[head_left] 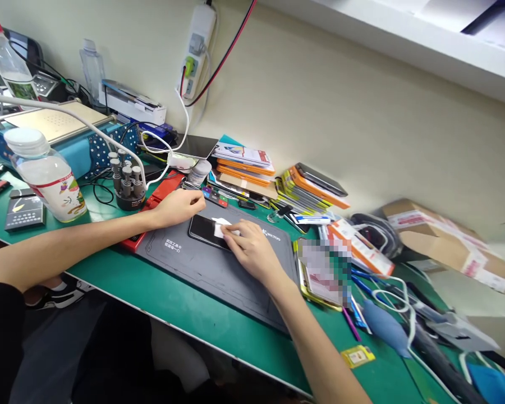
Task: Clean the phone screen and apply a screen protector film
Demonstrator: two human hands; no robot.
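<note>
A black smartphone (202,229) lies screen up on a grey work mat (185,264). My right hand (252,247) is closed on a white wipe (219,229), pressing it against the phone's screen; the hand covers the phone's right end. Just beyond the phone's left end, my left hand (184,205) is curled into a loose fist above the mat's edge. Nothing shows in it, and its fingertips are mostly hidden. A red tool (166,188) or case lies beneath my left wrist, along the left side of the mat.
To the left stand a plastic bottle (53,179), a black box (25,210) and a screwdriver holder (130,193). Stacked boxes (244,163) line the wall beneath a power strip (200,47). On the right are a cardboard box (450,241), cables and a blue air blower (385,328).
</note>
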